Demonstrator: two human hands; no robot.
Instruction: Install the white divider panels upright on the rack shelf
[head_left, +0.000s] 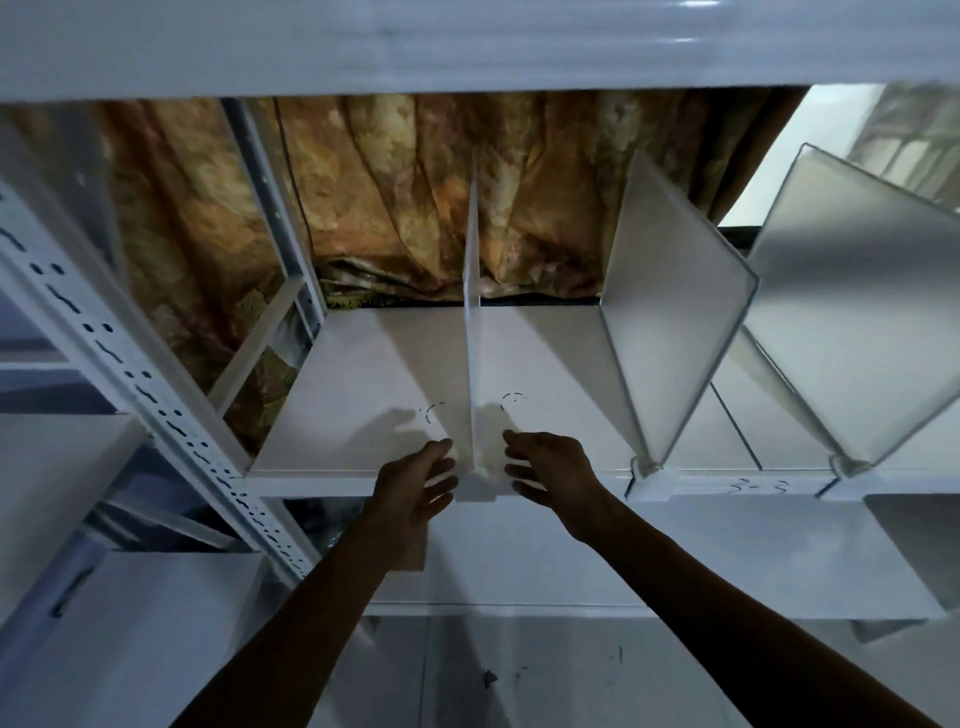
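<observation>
A thin white divider panel stands upright on the white rack shelf, seen edge-on, with its front foot clipped over the shelf's front lip. My left hand and my right hand hover either side of that foot, fingers spread, holding nothing. Two more divider panels stand upright to the right, the second divider and the third divider, each in a clip at the front edge.
A perforated white upright post runs diagonally at the left. A brown patterned curtain hangs behind the rack. The shelf above spans the top. A lower white shelf lies below my arms.
</observation>
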